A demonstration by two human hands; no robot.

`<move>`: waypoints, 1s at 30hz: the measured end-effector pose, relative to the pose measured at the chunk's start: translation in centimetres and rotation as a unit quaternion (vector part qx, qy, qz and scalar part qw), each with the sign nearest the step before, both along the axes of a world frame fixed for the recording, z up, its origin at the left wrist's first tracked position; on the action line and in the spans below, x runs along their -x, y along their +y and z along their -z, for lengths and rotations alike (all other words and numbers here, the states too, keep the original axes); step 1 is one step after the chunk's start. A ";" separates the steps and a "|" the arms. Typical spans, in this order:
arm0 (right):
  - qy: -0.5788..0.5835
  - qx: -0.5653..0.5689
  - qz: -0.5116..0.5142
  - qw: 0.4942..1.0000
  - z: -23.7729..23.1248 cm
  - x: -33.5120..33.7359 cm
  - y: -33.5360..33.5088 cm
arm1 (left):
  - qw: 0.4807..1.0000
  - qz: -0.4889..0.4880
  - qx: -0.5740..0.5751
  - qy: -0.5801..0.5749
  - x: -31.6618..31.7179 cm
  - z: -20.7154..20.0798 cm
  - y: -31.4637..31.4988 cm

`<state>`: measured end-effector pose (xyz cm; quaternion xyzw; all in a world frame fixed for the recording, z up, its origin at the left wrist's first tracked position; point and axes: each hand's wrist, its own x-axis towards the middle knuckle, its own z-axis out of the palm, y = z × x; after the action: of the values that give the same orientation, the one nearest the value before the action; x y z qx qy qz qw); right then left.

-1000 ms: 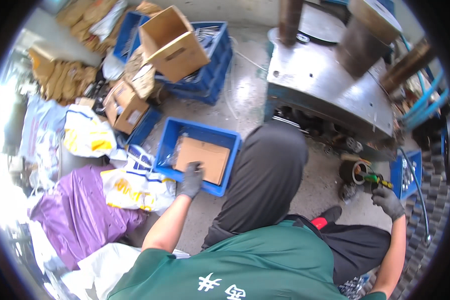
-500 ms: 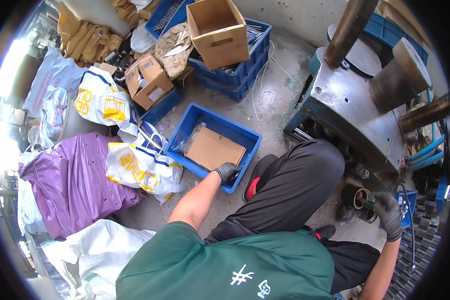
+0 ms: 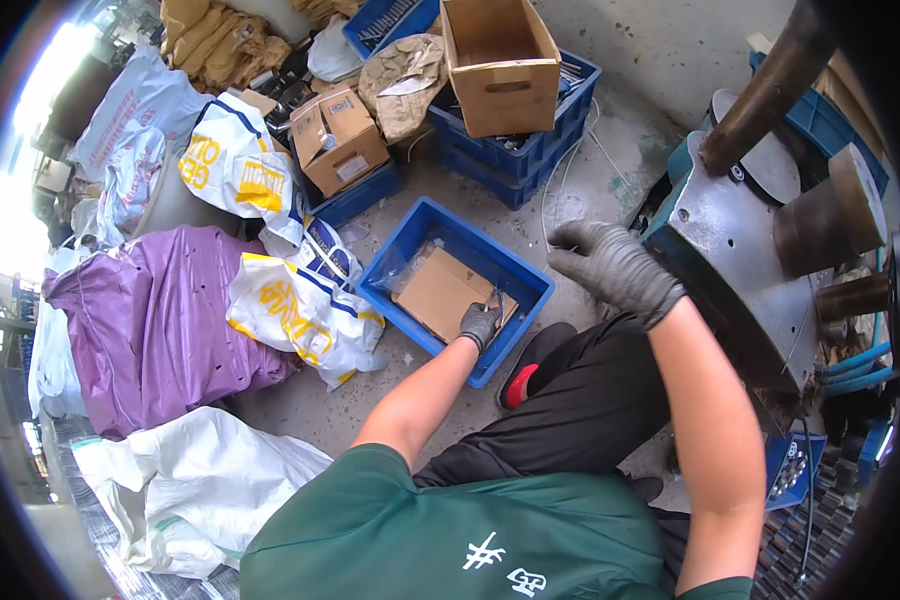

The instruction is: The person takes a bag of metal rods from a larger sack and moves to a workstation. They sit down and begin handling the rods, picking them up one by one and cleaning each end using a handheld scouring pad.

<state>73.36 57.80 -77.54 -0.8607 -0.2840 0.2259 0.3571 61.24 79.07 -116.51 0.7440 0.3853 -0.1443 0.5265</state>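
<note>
the work looks to be under way: a flat piece of cardboard (image 3: 435,290) already lies inside the blue bin (image 3: 475,245) in the middle of the frame, and the grey-gloved left hand (image 3: 480,322) reaches in over its lower right part. a small shiny piece (image 3: 497,298) shows at that hand's fingertips, though i cannot tell whether it is gripped. the grey-gloved right hand (image 3: 610,262), right of centre, hangs apart from the bin, its fingers loosely curled and spread from the thumb, with nothing seen in it. how much is left cannot be told, since what lies under the cardboard is hidden. counted up, there are two hands, one bin at the centre and one cardboard piece in it. two cardboard boxes stand with flaps apart: a tall box (image 3: 505,90) at the upper centre, on at least two stacked blue crates (image 3: 530,165), and a smaller box (image 3: 340,140) at the upper left, on one blue crate (image 3: 365,200). at the left are two white-and-yellow bags (image 3: 295,305), one purple sack (image 3: 170,320) and, lower left, one white sack (image 3: 210,490). one steel machine (image 3: 720,260) fills the upper right, with three thick metal cylinders (image 3: 825,220) in sight.
</note>
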 end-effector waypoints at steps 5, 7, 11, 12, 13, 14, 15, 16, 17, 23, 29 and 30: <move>-0.107 0.317 -0.180 0.925 2.9 -1.1 0.4 | 0.984 0.092 -0.135 0.069 -2.3 -0.4 -2.5; -0.031 0.152 -0.082 0.984 4.0 -1.8 0.1 | 0.983 0.105 -0.137 0.061 -2.7 0.4 -1.6; 0.049 0.162 -0.028 0.985 4.6 -3.6 -0.5 | 0.960 -0.207 0.177 0.058 -2.7 1.2 -0.2; 0.049 0.162 -0.030 0.985 4.9 -3.9 -0.6 | 0.960 -0.210 0.177 0.059 -2.6 1.1 0.2; 0.089 0.154 -0.025 0.984 4.8 -3.9 -0.7 | 0.994 -0.100 -0.048 -0.001 -2.4 0.6 0.1; 0.128 0.144 -0.022 0.981 4.4 -4.0 -0.5 | 0.960 0.015 -0.271 -0.063 -2.4 0.0 0.4; 0.145 0.144 -0.022 0.979 3.9 -3.9 -0.3 | 0.962 0.033 -0.264 -0.064 -2.8 -0.5 0.8; 0.145 0.145 -0.024 0.978 3.9 -3.9 -0.3 | 0.962 0.031 -0.264 -0.064 -3.6 -1.4 0.7; 0.123 0.151 -0.031 0.980 4.1 -3.9 -0.1 | 0.973 0.058 -0.222 -0.012 -4.7 -2.2 0.7; 0.197 0.168 0.060 0.964 4.2 -4.4 0.4 | 0.958 0.187 -0.187 0.111 -7.7 -3.3 -3.2; 0.136 0.128 0.054 0.981 6.4 -5.0 1.7 | 0.994 -0.093 0.052 0.035 -4.2 -0.3 -0.3; 0.094 0.140 0.064 0.984 6.9 -5.1 0.7 | 0.958 -0.215 0.192 -0.010 -4.3 -1.7 -1.7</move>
<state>78.46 58.48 -84.47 -0.8937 -0.1589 0.3196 0.2720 65.55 77.42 -114.82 0.5298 0.4956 -0.0917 0.6821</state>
